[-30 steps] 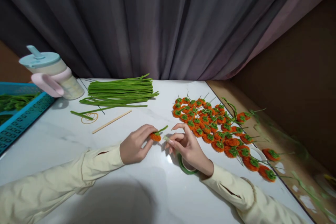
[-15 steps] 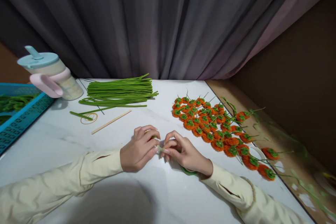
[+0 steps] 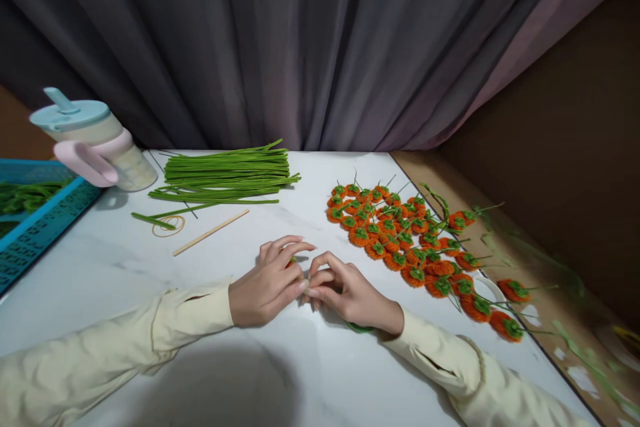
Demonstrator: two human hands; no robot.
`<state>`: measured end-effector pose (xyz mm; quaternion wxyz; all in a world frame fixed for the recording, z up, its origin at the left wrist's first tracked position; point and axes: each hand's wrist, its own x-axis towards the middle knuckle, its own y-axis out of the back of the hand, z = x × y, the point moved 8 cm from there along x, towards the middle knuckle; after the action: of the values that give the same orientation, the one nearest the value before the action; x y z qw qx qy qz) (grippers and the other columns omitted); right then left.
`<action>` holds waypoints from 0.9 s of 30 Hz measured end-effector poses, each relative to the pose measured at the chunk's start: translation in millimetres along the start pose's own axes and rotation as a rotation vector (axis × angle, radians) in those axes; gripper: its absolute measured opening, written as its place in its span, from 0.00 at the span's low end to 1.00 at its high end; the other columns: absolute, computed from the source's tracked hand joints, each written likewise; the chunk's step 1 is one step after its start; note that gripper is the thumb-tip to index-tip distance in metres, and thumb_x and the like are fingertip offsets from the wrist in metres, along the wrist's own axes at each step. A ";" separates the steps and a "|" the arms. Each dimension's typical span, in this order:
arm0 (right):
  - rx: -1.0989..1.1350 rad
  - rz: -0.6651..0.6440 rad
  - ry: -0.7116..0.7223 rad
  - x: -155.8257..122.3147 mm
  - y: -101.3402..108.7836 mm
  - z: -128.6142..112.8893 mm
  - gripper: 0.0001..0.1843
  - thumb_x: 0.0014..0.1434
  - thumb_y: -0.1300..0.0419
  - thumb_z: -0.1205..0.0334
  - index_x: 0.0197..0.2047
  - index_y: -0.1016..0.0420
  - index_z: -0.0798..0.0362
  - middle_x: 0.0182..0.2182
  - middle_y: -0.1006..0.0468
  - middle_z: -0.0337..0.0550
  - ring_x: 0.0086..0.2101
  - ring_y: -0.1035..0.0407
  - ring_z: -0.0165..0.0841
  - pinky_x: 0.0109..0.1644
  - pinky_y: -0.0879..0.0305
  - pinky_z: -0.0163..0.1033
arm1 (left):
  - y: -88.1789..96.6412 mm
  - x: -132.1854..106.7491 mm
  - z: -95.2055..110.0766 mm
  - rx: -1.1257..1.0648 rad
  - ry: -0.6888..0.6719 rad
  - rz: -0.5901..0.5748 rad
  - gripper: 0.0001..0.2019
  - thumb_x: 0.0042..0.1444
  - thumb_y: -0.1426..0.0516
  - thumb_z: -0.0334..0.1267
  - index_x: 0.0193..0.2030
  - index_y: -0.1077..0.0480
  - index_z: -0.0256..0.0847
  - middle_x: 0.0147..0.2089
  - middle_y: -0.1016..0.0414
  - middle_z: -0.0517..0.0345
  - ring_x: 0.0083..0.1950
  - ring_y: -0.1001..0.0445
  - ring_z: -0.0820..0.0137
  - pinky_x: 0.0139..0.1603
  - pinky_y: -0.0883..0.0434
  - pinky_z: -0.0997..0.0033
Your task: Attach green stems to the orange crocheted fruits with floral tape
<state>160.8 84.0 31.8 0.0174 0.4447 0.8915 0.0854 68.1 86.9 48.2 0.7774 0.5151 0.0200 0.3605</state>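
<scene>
My left hand (image 3: 267, 283) and my right hand (image 3: 347, 292) meet fingertip to fingertip low over the white table (image 3: 240, 360). The left fingers are closed round a small orange pipe-cleaner flower (image 3: 291, 260), of which only a sliver shows. The right thumb and fingers pinch at the same spot, where they touch the left fingertips; what they grip is hidden. A green tape roll (image 3: 359, 327) peeks out from under my right palm. Just right of the hands lies a pile of several orange flowers with green centres (image 3: 400, 240).
A bundle of green pipe-cleaner stems (image 3: 227, 175) lies at the back. A wooden stick (image 3: 211, 232) and a rubber band (image 3: 169, 226) lie left of centre. A lidded cup with a pink handle (image 3: 93, 143) and a blue basket (image 3: 35, 223) stand far left. The table edge runs along the right.
My hands have come together: the orange flower with its green stem, plainly visible a second ago, is now mostly hidden between the fingers. The right fingers have closed onto it.
</scene>
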 end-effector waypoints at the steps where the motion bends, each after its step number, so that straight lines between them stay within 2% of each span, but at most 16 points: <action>1: -0.009 -0.003 0.003 0.0 -0.3 -0.3 0.13 0.63 0.47 0.51 0.39 0.44 0.52 0.26 0.25 0.42 0.25 0.32 0.28 0.33 0.34 0.35 | -1.0 0.1 0.2 0.014 -0.004 -0.008 0.14 0.64 0.56 0.36 0.36 0.31 0.37 0.62 0.43 0.46 0.64 0.52 0.53 0.57 0.48 0.48; 4: -0.049 -0.010 0.012 0.1 -0.9 -0.7 0.11 0.63 0.47 0.54 0.40 0.44 0.52 0.26 0.25 0.42 0.26 0.32 0.28 0.33 0.34 0.35 | -3.2 -0.5 4.3 0.052 -0.054 -0.028 0.14 0.64 0.56 0.35 0.38 0.30 0.38 0.64 0.45 0.47 0.65 0.53 0.52 0.56 0.48 0.47; 7: -0.072 -0.017 0.026 -0.1 -1.2 -1.0 0.09 0.63 0.47 0.56 0.40 0.44 0.51 0.27 0.24 0.42 0.25 0.33 0.28 0.32 0.34 0.35 | -1.4 -1.8 7.1 0.052 -0.100 -0.011 0.14 0.63 0.56 0.33 0.39 0.29 0.39 0.60 0.39 0.47 0.64 0.51 0.52 0.56 0.47 0.49; 12: -0.063 -0.005 0.011 -0.1 -0.1 0.4 0.10 0.62 0.47 0.56 0.39 0.44 0.51 0.26 0.24 0.42 0.24 0.34 0.27 0.30 0.34 0.33 | 0.7 -2.4 3.4 -0.011 -0.081 -0.007 0.14 0.63 0.56 0.34 0.37 0.30 0.39 0.57 0.37 0.48 0.63 0.50 0.54 0.58 0.47 0.51; 20: -0.043 0.004 0.006 0.3 0.0 -1.0 0.12 0.61 0.45 0.54 0.39 0.43 0.52 0.25 0.24 0.41 0.23 0.34 0.27 0.30 0.34 0.34 | -0.3 -1.5 3.0 -0.042 -0.077 -0.027 0.14 0.63 0.56 0.34 0.35 0.31 0.39 0.61 0.41 0.49 0.64 0.52 0.54 0.58 0.47 0.51; 27: 0.000 0.002 -0.049 0.0 0.0 3.6 0.15 0.60 0.45 0.50 0.37 0.43 0.51 0.25 0.24 0.41 0.20 0.35 0.27 0.27 0.35 0.33 | 4.6 -2.0 3.4 -0.012 -0.062 0.020 0.12 0.61 0.54 0.33 0.32 0.30 0.38 0.55 0.36 0.47 0.61 0.47 0.53 0.56 0.45 0.50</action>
<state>161.2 84.5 28.2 0.0392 0.4477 0.8902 0.0746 65.5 84.1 52.8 0.7770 0.5217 -0.0115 0.3522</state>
